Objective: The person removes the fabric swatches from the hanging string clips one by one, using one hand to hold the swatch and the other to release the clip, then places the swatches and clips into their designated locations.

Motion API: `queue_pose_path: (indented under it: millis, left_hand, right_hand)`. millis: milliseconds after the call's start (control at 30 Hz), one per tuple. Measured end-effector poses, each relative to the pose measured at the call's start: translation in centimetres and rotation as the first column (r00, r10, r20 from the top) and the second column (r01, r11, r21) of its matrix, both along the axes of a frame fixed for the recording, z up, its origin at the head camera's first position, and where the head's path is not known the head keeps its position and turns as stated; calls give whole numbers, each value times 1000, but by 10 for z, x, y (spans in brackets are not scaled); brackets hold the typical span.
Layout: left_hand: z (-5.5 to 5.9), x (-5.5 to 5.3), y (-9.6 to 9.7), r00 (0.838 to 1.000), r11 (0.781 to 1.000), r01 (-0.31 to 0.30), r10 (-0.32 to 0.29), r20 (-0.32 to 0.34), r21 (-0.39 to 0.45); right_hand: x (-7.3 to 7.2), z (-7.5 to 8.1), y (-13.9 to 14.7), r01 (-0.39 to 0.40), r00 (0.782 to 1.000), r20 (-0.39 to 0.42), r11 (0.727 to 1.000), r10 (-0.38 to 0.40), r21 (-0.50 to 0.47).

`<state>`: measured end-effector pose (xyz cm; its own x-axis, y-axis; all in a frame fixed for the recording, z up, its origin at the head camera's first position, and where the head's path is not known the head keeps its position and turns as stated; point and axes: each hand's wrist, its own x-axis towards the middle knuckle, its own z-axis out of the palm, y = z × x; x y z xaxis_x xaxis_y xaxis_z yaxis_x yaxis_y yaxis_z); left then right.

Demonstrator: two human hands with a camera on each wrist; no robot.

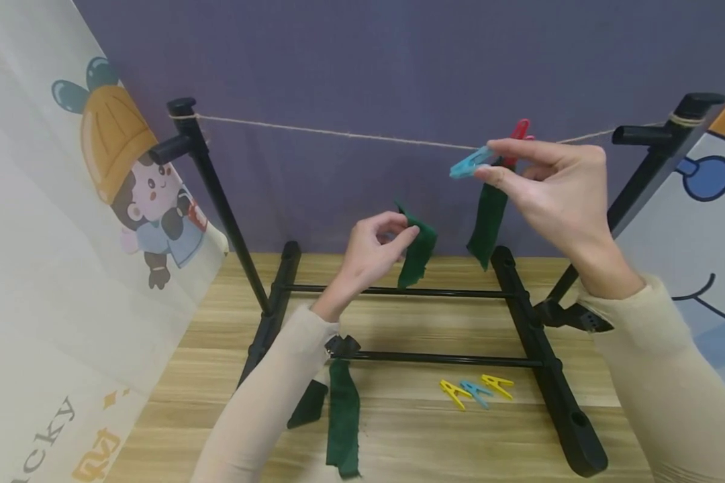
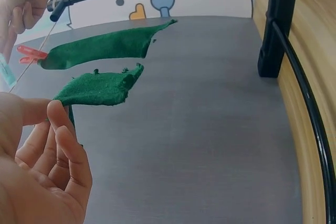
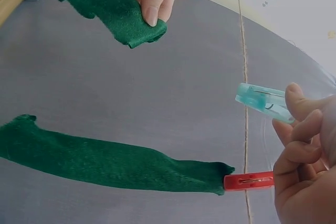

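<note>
My left hand (image 1: pixel 374 251) pinches the top of a short green cloth strip (image 1: pixel 419 255) between thumb and finger, below the string. The right hand (image 1: pixel 558 191), up at the string (image 1: pixel 338 134), pinches a blue clothespin (image 1: pixel 471 163) by its handle end. In the right wrist view the clothespin (image 3: pixel 262 100) overlaps the string. Beside it, a red clothespin (image 3: pixel 249 181) clips another green cloth strip (image 3: pixel 115 163) to the string; in the head view this hanging strip (image 1: pixel 488 225) is partly behind the right hand.
The string is tied between two posts of a black frame (image 1: pixel 217 194) on a wooden table (image 1: pixel 435 443). Two yellow clothespins (image 1: pixel 497 384) and a blue one (image 1: pixel 476 392) lie on the table. More green cloth (image 1: pixel 343 422) lies near the left forearm.
</note>
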<state>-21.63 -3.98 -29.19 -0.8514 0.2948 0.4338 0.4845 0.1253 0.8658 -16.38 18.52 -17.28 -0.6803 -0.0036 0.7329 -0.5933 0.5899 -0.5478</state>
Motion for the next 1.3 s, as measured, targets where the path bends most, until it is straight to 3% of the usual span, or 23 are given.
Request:
queue_pose_path:
  millis: [167, 867, 1067, 1300]
  left_hand:
    - [-4, 3, -2, 1000, 1000, -10, 10, -10, -9]
    - [-28, 21, -14, 1000, 999, -5, 6, 25, -46]
    - [-36, 25, -16, 998, 999, -3, 5, 62, -39]
    - [-22, 45, -17, 996, 999, 0, 4, 90, -44]
  right_hand:
    - [-7, -12, 8, -3, 999, 36, 1000, 3, 10]
    - [4, -45, 14, -72, 988, 141, 997, 68, 28]
    - [22, -43, 0, -94, 984, 152, 995, 88, 36]
    - [27, -53, -4, -81, 981, 183, 995, 70, 55]
